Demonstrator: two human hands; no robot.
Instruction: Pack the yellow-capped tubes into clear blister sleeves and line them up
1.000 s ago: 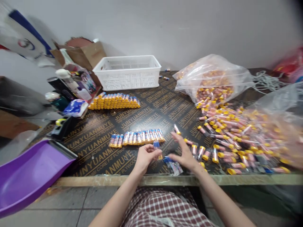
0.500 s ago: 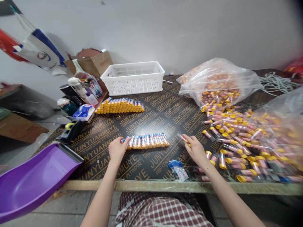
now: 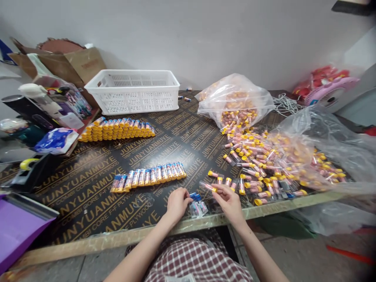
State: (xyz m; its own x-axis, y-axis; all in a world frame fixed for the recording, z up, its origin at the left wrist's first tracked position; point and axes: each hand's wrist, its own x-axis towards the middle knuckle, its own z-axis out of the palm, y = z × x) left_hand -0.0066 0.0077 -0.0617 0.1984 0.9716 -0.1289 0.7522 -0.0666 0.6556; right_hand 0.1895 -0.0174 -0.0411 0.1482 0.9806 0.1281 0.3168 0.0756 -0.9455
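Observation:
My right hand pinches a clear tube with pink contents and a yellow cap, the cap end at my fingertips. My left hand has its fingers closed at the edge of a small pile of blue-topped clear packets near the table's front edge; the fingertips are partly hidden. Beyond my left hand lies a row of blue-labelled tubes with yellow caps, side by side. Loose pink tubes spread over the table to the right of my right hand.
A stacked block of labelled tubes sits before a white plastic basket. An open plastic bag spills pink tubes. At left are bottles, a tape dispenser and a purple dustpan. A pink fan stands at far right.
My left hand has left the end of the tube row and come to the packets. My right hand, still holding its tube, has moved closer to them. The view has swung right.

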